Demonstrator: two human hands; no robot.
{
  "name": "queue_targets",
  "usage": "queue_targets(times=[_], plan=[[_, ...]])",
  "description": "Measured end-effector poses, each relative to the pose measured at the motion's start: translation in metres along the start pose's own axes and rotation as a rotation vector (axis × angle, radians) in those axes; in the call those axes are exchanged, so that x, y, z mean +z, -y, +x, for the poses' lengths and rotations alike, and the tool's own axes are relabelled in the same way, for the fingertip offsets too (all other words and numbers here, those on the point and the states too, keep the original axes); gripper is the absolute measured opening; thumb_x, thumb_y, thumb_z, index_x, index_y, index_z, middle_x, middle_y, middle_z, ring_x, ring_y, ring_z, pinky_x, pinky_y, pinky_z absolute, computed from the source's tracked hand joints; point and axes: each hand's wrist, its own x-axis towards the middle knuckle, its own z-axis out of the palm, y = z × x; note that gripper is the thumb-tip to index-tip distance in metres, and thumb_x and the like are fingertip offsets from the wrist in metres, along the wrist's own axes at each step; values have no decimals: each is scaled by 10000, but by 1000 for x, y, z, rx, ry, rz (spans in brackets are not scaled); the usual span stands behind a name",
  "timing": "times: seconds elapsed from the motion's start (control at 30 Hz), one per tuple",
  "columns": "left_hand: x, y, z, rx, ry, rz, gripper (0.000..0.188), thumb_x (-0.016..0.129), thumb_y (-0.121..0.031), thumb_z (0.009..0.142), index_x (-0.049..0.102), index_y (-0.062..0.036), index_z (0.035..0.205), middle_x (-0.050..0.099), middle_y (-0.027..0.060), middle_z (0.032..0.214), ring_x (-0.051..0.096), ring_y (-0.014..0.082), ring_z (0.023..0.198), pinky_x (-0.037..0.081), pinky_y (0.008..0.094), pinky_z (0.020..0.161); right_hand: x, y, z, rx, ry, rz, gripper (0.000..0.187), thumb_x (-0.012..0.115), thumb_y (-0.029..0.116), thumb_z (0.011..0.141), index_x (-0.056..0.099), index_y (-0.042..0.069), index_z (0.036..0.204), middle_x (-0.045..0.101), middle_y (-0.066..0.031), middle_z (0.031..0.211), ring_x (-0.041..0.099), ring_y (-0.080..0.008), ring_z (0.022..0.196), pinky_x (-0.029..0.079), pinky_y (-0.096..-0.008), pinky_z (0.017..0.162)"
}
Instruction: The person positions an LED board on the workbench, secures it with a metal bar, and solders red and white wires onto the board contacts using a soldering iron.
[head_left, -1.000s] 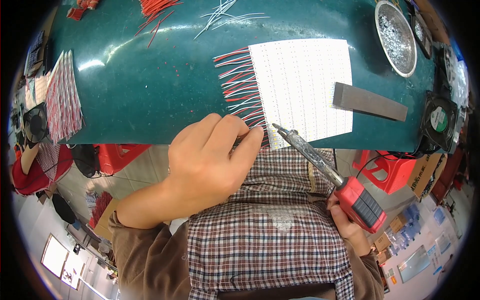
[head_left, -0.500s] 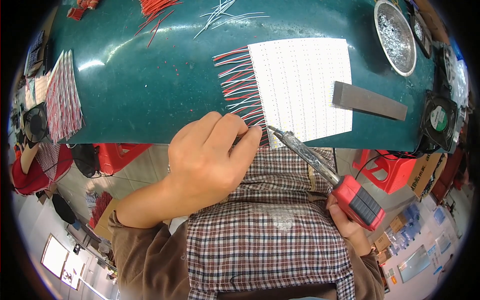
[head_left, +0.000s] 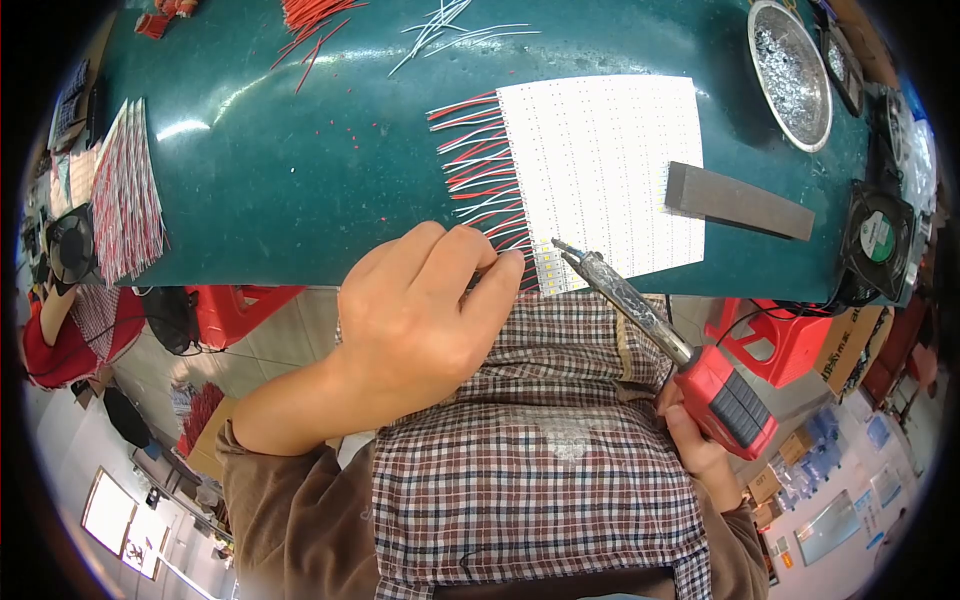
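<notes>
A white LED panel [head_left: 600, 160] lies on the green table, with a row of red and white wires [head_left: 478, 180] sticking out from its left edge. My left hand [head_left: 410, 310] is at the panel's near left corner, thumb and forefinger pinched on a wire end there; the fingers hide most of that wire. In my right hand [head_left: 693, 440] is a red and black soldering iron [head_left: 640, 315], its shaft slanting up to the left. The tip is over the panel, a little right of its wired edge; whether it touches, I cannot tell.
A dark grey bar [head_left: 745, 203] rests across the panel's right edge. Beyond it stand a metal bowl [head_left: 790, 75] of silvery bits and a black fan [head_left: 873, 240]. Bundled wires [head_left: 130, 195] lie far left; loose red wires [head_left: 310, 14] and white wires [head_left: 440, 35] lie at the back.
The soldering iron's tip has shifted slightly right and up, away from the panel's left edge and my left fingertips. My left hand stays in place.
</notes>
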Motion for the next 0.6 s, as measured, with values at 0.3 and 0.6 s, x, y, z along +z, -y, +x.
queue_targets(times=[0.3, 0.6], plan=[[-5, -1, 4, -18, 24, -3, 282, 844, -9, 700, 791, -53, 974, 626, 30, 818, 579, 190, 666, 434, 321, 532, -13, 8, 11, -88, -240, 94, 286, 664, 174, 924, 613, 14, 1155, 614, -59, 834, 586, -177, 647, 511, -331, 604], [-6, 63, 60, -197, -131, 165, 144, 818, -136, 831, 716, -102, 927, 643, 57, 888, 680, 259, 789, 533, 389, 666, -55, 30, 109, -254, -820, 4, 242, 600, 52, 1049, 627, -47, 1268, 603, -60, 809, 406, -55, 519, 399, -238, 531]])
